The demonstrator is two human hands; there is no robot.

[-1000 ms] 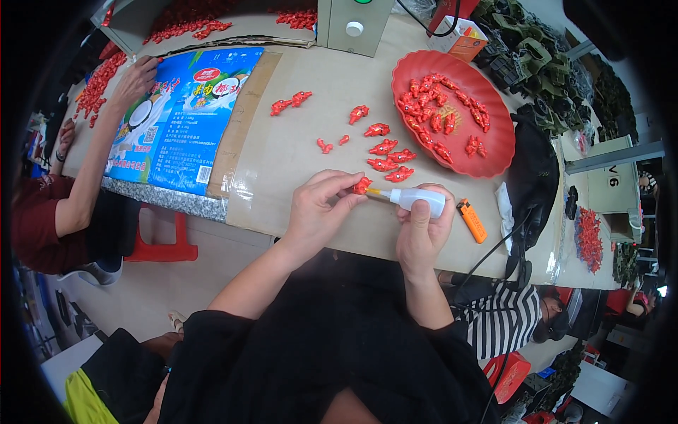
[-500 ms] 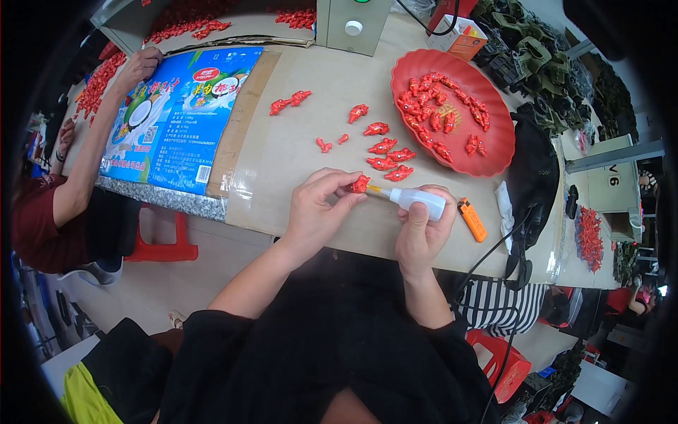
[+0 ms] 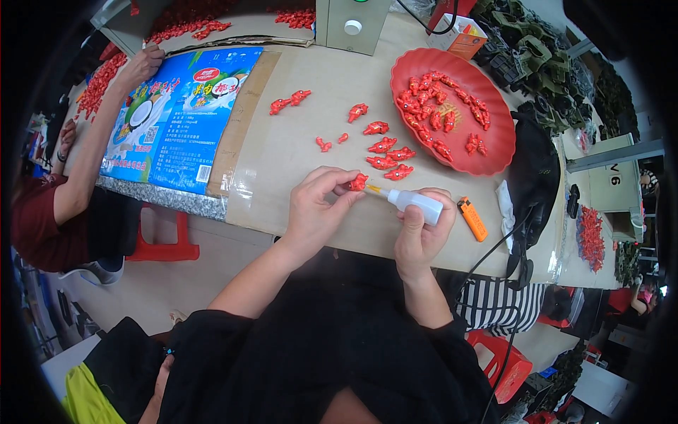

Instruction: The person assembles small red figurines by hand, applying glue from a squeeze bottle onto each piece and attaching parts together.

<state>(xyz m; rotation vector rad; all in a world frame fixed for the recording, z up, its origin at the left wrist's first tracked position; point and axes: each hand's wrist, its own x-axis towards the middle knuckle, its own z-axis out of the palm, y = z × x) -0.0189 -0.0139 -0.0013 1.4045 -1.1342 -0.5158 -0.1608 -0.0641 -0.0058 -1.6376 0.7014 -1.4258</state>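
Note:
Between the thumb and fingers of my left hand is a small red plastic figure. My right hand is closed round a white squeeze bottle with a thin yellowish nozzle. The nozzle tip is at the figure's right side; whether it touches, I cannot tell. Just beyond my hands lie several more red figures with small pale and dark spots. Two smaller red pieces rest to their left. An orange lighter lies to the right of my right hand.
A scalloped red bowl holding several red figures stands at the back right. Beside it are a black bag and a white tissue. Flattened blue cardboard covers the left side, where a co-worker's hand rests. A grey machine stands behind.
The bottle and my right hand have shifted very slightly left. The red figure is turned a little in my left fingers. Another person's hand has appeared at the lower left.

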